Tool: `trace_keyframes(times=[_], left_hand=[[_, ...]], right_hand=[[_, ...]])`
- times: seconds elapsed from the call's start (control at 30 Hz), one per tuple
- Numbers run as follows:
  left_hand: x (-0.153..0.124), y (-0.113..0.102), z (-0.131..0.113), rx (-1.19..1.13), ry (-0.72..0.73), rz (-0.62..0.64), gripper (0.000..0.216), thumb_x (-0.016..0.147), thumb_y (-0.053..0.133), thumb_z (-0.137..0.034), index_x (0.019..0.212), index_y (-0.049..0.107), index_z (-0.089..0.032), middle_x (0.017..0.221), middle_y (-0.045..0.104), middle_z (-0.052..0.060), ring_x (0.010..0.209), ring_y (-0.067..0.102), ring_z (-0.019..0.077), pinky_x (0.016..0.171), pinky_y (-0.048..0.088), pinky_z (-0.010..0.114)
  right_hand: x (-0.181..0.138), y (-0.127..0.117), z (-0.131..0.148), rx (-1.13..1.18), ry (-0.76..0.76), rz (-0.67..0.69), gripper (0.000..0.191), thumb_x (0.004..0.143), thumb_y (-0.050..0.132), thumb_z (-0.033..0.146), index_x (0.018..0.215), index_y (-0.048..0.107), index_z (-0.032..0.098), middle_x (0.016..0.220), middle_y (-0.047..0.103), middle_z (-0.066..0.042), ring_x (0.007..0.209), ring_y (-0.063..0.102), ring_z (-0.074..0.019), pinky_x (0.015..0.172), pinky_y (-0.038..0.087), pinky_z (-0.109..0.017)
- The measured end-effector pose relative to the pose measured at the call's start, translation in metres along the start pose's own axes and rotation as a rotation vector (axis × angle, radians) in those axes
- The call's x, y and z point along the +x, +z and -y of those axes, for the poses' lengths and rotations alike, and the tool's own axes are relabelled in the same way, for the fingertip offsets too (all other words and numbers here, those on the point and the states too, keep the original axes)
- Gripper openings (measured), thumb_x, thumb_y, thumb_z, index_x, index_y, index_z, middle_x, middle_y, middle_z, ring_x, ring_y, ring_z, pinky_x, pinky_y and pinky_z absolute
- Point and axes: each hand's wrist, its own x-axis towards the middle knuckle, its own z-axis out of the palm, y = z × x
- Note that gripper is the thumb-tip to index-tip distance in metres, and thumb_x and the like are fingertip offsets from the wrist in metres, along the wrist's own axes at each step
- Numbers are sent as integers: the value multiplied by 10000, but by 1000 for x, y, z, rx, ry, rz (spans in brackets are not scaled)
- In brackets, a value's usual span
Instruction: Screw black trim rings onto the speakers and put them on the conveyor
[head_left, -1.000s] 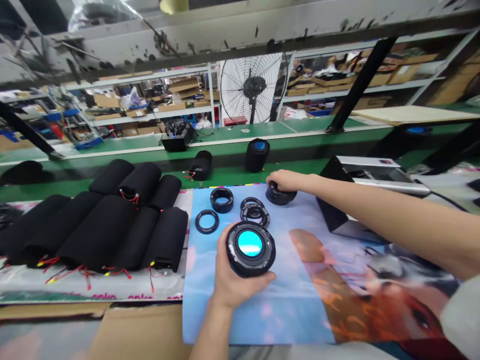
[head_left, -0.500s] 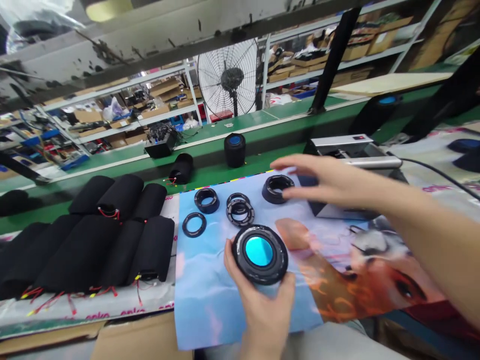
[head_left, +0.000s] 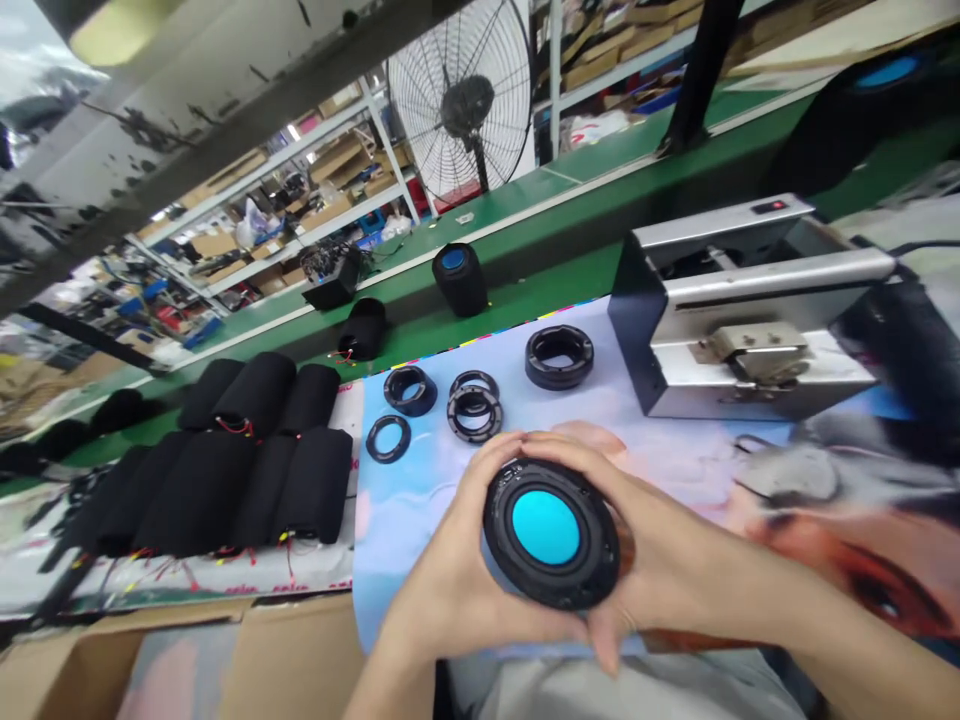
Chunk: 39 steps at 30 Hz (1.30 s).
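Note:
Between my two hands is a round black speaker part [head_left: 547,540] with a shiny blue disc in its centre, facing up toward me. My left hand [head_left: 454,570] wraps round its left side. From the right, my right hand [head_left: 645,540] is closed round the other edge, fingertips meeting at the far rim and thumbs near each other at the front. The part's underside is hidden. Just beyond lie several black rings: a thick ring [head_left: 559,357], a thin flat ring [head_left: 388,439], a deeper ring [head_left: 410,390] and two overlapping rings [head_left: 475,412].
A metal machine [head_left: 750,310] stands at the right on the printed sheet [head_left: 420,510]. Black fabric cylinders [head_left: 195,490] with red wires are piled at the left. A blue-topped cylinder [head_left: 460,282] stands behind the rings. A cardboard box [head_left: 292,650] is at the lower left.
My right hand has come down from near the thick ring and closed on the speaker part beside my left hand. The view has tilted and shifted.

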Motion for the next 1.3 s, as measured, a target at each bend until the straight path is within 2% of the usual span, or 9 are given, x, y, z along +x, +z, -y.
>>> trace_keyframes(times=[0.13, 0.33, 0.47, 0.6, 0.73, 0.87, 1.1, 1.23, 1.3], left_hand=[[7, 3, -1, -28, 31, -4, 1125, 513, 1062, -192, 1521, 576, -316, 1517, 649, 125, 1434, 585, 452, 1182, 504, 653], [14, -9, 5, 163, 163, 131, 1432, 483, 1073, -174, 1676, 307, -375, 1666, 484, 144, 1518, 481, 436, 1281, 347, 638], [22, -16, -4, 272, 115, 179, 1456, 416, 1094, -295, 1668, 352, -301, 1660, 476, 192, 1520, 449, 465, 1255, 371, 644], [17, -14, -10, 280, 146, 178, 1458, 412, 1093, -255, 1668, 352, -285, 1629, 518, 190, 1502, 481, 457, 1249, 380, 642], [0, 2, 3, 120, 104, 22, 1485, 382, 1087, -173, 1664, 354, -329, 1647, 500, 170, 1512, 473, 463, 1245, 399, 656], [-3, 15, 20, -90, 104, -70, 1363, 368, 1104, -279, 1582, 485, -298, 1593, 575, 154, 1483, 529, 450, 1249, 448, 597], [-2, 8, 25, -83, 201, -51, 1189, 435, 1076, -463, 1501, 560, -357, 1530, 634, 97, 1417, 613, 403, 1217, 503, 524], [-9, 7, 41, 47, 275, -118, 1167, 499, 1034, -589, 1522, 530, -340, 1496, 640, 129, 1386, 630, 408, 1192, 500, 543], [-10, 7, 48, 95, 318, -128, 1136, 564, 999, -618, 1543, 506, -321, 1511, 621, 148, 1403, 613, 412, 1213, 463, 569]], right_hand=[[1, -1, -7, -56, -69, -4, 1166, 558, 897, 800, 1575, 400, 520, 1628, 432, -12, 1531, 415, -378, 1306, 390, -561], [4, -12, -16, -254, -88, 53, 1296, 513, 901, 846, 1616, 268, 598, 1738, 241, -31, 1545, 300, -529, 1117, 483, -754], [11, -22, -12, -281, -99, 132, 1350, 476, 949, 807, 1622, 271, 588, 1766, 128, -26, 1558, 233, -538, 1111, 506, -712], [9, -20, -14, -142, -44, 173, 1393, 431, 1017, 722, 1611, 296, 554, 1746, 210, -40, 1575, 229, -504, 1167, 460, -670], [-3, -9, -27, 138, 106, 142, 1507, 408, 1040, 690, 1652, 214, 485, 1713, 294, -84, 1544, 372, -437, 1217, 431, -590], [-9, 6, -37, 192, 109, 82, 1303, 497, 994, 731, 1610, 405, 396, 1724, 275, -82, 1601, 249, -420, 1306, 271, -606], [-10, 23, -35, 365, 16, -106, 1062, 493, 1033, 653, 1366, 528, 321, 1691, 336, -110, 1536, 418, -367, 1259, 443, -519], [5, -17, -19, -20, 16, -22, 617, 810, 854, 636, 1278, 654, 288, 1623, 458, -95, 1487, 496, -345, 1146, 562, -505], [26, -41, -9, -478, 4, -239, 520, 888, 776, 558, 1287, 644, 252, 1579, 507, -103, 1472, 516, -312, 1221, 494, -492]])
